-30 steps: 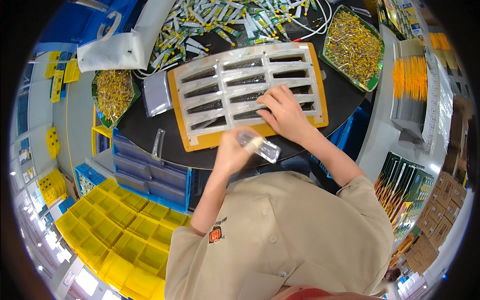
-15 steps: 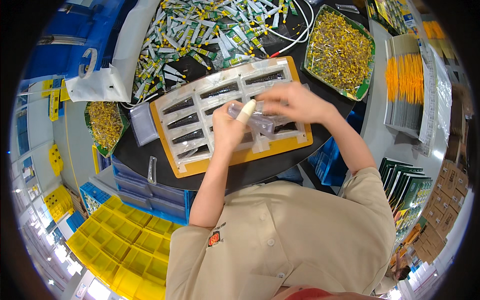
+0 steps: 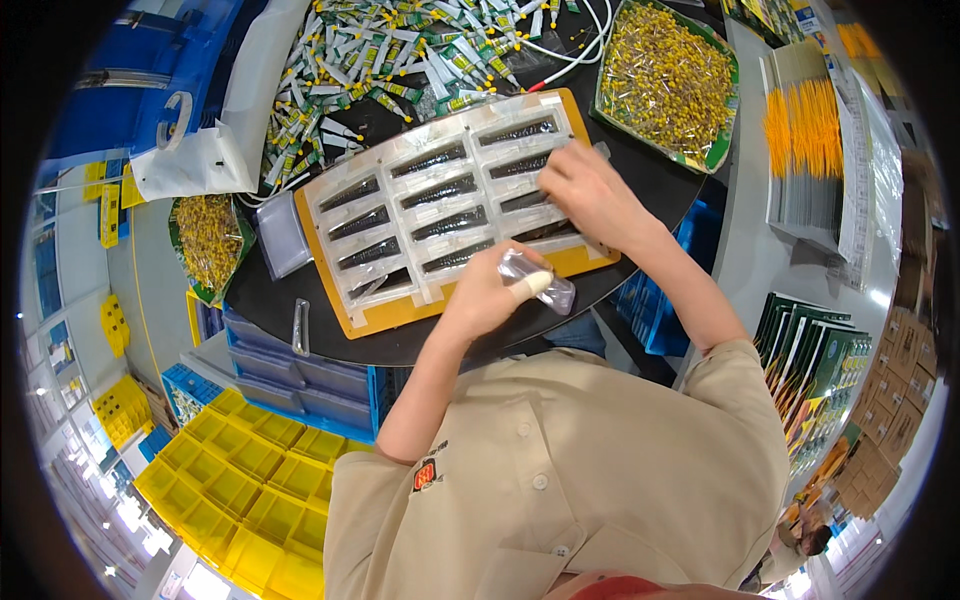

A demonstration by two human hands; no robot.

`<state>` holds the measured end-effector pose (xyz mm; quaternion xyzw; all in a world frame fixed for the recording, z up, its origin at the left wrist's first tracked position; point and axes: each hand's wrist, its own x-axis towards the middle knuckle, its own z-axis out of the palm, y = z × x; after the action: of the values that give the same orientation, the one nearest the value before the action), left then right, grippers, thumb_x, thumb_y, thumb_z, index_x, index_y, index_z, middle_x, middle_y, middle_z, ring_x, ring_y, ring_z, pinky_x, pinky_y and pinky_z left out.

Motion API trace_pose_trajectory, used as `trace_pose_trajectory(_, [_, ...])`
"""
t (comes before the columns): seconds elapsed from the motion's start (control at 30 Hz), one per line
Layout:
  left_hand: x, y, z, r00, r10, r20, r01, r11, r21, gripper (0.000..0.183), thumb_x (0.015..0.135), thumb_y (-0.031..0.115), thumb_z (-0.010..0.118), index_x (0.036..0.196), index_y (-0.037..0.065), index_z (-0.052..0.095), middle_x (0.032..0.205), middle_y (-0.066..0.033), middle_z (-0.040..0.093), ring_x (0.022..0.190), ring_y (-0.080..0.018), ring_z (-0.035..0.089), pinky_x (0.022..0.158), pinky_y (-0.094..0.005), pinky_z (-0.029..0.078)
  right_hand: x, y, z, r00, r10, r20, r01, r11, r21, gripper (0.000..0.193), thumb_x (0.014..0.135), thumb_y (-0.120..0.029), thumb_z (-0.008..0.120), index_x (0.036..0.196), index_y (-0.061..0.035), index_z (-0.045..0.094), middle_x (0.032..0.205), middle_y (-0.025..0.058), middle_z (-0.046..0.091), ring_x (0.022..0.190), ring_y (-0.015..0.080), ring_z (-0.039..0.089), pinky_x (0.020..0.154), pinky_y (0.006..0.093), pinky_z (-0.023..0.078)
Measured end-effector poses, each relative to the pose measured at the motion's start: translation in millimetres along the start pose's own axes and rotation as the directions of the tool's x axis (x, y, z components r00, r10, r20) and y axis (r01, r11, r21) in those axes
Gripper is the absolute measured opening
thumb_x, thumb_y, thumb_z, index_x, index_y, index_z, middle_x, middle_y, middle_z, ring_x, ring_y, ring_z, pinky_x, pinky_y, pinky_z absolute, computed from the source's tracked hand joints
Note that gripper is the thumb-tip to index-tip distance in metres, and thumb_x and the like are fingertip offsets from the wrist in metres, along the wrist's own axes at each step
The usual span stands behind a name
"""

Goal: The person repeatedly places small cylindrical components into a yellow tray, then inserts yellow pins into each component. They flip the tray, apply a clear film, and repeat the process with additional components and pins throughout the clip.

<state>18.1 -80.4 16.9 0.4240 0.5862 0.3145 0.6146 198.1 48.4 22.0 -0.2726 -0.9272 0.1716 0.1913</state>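
My left hand (image 3: 492, 292), a cream finger cot on its thumb, is closed around a small stack of clear plastic shells (image 3: 556, 292) at the near edge of the tray. That white tray (image 3: 398, 225) lies slightly tilted on an orange-yellow board (image 3: 372, 324). Rows of slots in it show dark, ribbed inserts (image 3: 444, 190). Over the right-hand column is my right hand (image 3: 592, 195), its fingers bent down and pressed together at a slot. Whatever those fingertips may hold is hidden.
Behind the tray lies a heap of small tubes (image 3: 370, 55) with yellow caps. Green-edged containers of yellow-headed pieces stand at right (image 3: 665, 85) and left (image 3: 208, 245). Clear plastic sheets (image 3: 285, 235) lie beside the board. A white cable (image 3: 560, 75) runs behind. Yellow bins (image 3: 250, 470) stand lower left.
My left hand has moved right and nearer to me with the plastic shells. My right hand has left the stack and come down onto the tray's right column.
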Motion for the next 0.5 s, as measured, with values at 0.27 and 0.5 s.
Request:
trace_pose_trajectory(0.27, [-16,2,0,0.987,-0.004,-0.163,-0.012,0.996,-0.094,0.036,0.090,0.033,0.074,0.085,-0.003,0.067,0.064,-0.0059,0.066,0.054,-0.0130,0.062,0.052,-0.0285,0.049,-31,-31,-2,0.955,0.034,0.296,-0.189,0.837,0.513,0.014,0.086,-0.012,0.070,0.094,-0.0032,0.063,0.077,0.0140,0.059,0.079,0.0348,0.060,0.075,0.0443,0.049])
trace_pose_trajectory(0.5, [-109,-6,-85,0.736,0.334,-0.589,-0.108,0.917,0.385,0.015,0.091,0.008,0.059,0.104,0.001,0.063,0.098,-0.0101,0.065,0.094,-0.0222,0.063,0.086,-0.0335,0.049,-18,-28,-4,0.998,0.047,0.032,-0.048,0.999,0.005,0.021,0.076,-0.002,0.070,0.095,-0.0067,0.062,0.097,0.0076,0.058,0.096,0.0289,0.056,0.084,0.0397,0.044])
